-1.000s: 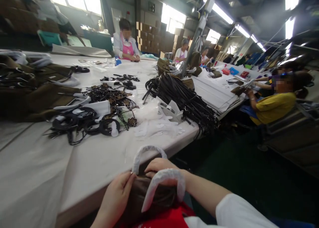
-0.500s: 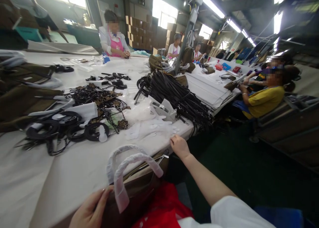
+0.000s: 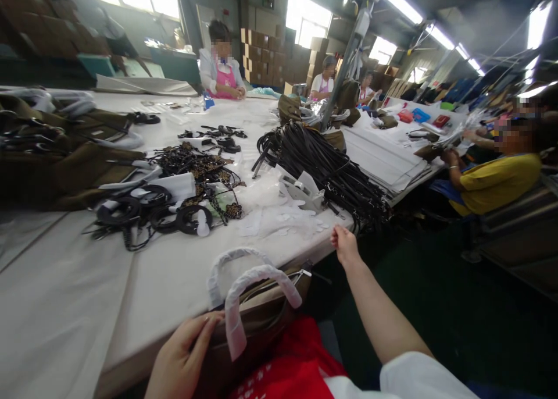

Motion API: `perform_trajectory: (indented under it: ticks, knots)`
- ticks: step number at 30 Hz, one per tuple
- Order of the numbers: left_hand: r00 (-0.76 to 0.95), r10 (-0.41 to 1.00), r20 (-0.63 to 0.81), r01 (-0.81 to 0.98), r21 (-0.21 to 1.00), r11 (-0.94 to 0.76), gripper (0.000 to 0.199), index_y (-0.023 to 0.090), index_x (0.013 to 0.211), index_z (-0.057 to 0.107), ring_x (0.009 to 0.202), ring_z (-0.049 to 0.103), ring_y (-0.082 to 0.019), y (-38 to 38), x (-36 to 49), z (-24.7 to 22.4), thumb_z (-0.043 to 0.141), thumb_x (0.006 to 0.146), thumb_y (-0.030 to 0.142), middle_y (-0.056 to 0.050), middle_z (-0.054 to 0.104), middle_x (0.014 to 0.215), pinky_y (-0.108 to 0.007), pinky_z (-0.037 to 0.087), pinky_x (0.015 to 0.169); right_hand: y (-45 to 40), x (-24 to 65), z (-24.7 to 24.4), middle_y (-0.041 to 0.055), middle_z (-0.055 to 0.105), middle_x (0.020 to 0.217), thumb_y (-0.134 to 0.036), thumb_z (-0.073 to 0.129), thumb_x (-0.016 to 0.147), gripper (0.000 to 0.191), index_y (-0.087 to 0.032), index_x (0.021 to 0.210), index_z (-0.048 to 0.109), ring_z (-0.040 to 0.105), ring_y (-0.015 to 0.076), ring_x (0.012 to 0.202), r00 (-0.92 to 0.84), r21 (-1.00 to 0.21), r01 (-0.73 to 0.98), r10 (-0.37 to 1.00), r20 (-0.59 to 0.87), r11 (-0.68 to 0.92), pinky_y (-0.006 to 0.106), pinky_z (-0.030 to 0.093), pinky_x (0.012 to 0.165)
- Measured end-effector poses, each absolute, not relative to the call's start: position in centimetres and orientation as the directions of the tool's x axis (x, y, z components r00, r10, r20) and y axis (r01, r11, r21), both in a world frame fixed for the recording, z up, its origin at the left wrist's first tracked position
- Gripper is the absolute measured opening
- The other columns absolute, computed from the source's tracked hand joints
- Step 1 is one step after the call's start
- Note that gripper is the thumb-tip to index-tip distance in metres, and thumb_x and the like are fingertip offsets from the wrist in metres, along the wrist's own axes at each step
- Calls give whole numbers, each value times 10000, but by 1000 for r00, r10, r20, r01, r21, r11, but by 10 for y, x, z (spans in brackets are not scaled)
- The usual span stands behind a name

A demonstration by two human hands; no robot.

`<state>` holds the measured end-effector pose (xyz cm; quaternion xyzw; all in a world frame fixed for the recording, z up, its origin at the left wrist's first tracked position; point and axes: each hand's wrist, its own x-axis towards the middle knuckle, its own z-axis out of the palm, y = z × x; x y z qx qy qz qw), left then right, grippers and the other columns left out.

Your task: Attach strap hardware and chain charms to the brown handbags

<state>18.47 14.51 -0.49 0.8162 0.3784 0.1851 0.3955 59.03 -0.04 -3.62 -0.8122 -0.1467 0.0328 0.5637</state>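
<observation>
My left hand (image 3: 187, 349) is closed on the upper left edge of an olive-brown handbag (image 3: 257, 323), thumb on top. The bag stands upright against the table's front edge, close to my body. Both its arched handles (image 3: 238, 291) are wrapped in white film, and a zipper with a metal pull (image 3: 302, 275) runs along its top. To the right, beyond the zipper end, my right hand (image 3: 345, 245) is held with curled fingers by the table edge. What those fingers hold, if anything, is too small to make out. A grey tape dispenser (image 3: 300, 191) stands just beyond that hand.
Black straps (image 3: 322, 166) lie in a long heap at the table's right edge. Coiled belts (image 3: 194, 218) and dark chains (image 3: 192, 163) cover the middle of the white table (image 3: 170, 282). Brown bags (image 3: 65, 166) are piled at left. Co-workers sit or stand beyond, one in yellow (image 3: 501, 178).
The view has swung left, so everything sits further right. My right hand has moved a little away from the bag, toward the strap heap. My left hand keeps its hold.
</observation>
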Motion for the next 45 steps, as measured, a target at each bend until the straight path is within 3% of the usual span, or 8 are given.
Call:
perform_trajectory:
  ticks: [6,10,15,21,30,36,41,45]
  knots:
    - [672,716,187,428,691,-582,433,256,910,775,956,716,-257,143,182,-3,434,944,520,-57,779,953,-400,601,876,-2,581,15,-49,526,553,-647,542,843,446,-203,808,516,488,108,470,951,-938,295,149,270,-181,217,399,476]
    - [703,636,318,393,572,-720,375,208,872,739,1072,687,-237,130,189,9,414,986,354,-110,629,1350,-397,552,983,30,525,45,-42,541,523,-517,601,860,338,-192,770,583,497,114,480,750,-833,509,586,306,-216,228,393,525]
    - [759,608,233,412,551,-726,341,171,824,669,925,718,-171,114,197,25,372,991,191,-143,371,1566,-336,569,912,72,452,55,-48,512,578,-451,600,843,306,-181,702,565,438,99,528,186,-906,399,980,-74,-144,214,336,514]
    - [764,628,147,455,568,-686,285,193,942,680,963,695,-196,112,182,24,400,993,201,-62,729,1089,-313,553,863,81,445,47,-58,474,591,-496,621,820,350,-176,712,528,337,74,502,43,-967,140,977,-207,-211,203,267,483]
    - [757,617,217,376,627,-682,230,190,885,688,1008,675,-213,112,180,15,475,972,197,-45,730,1118,-347,534,914,81,448,40,-57,464,562,-557,623,815,408,-180,688,532,341,79,484,109,-957,189,973,-201,-219,211,271,464]
    - [764,626,156,426,607,-671,243,176,827,672,894,658,-205,114,184,19,480,973,196,-53,721,956,-335,533,832,79,444,46,52,677,873,-369,618,856,226,-180,969,666,536,133,587,312,-768,636,935,169,-74,289,488,617]
    - [789,609,87,470,553,-688,234,169,818,680,886,656,-219,117,190,20,492,958,168,-57,712,905,-352,530,831,70,404,67,102,491,1473,-132,463,913,474,-211,1377,523,563,205,1223,-303,-465,786,909,285,408,332,481,1002]
    - [793,595,131,428,574,-698,223,169,869,696,917,663,-220,119,192,15,490,953,157,-63,724,956,-344,523,845,70,375,61,125,656,1235,-105,484,900,423,-145,1314,556,648,211,1042,-490,-341,819,871,-1,461,314,516,889]
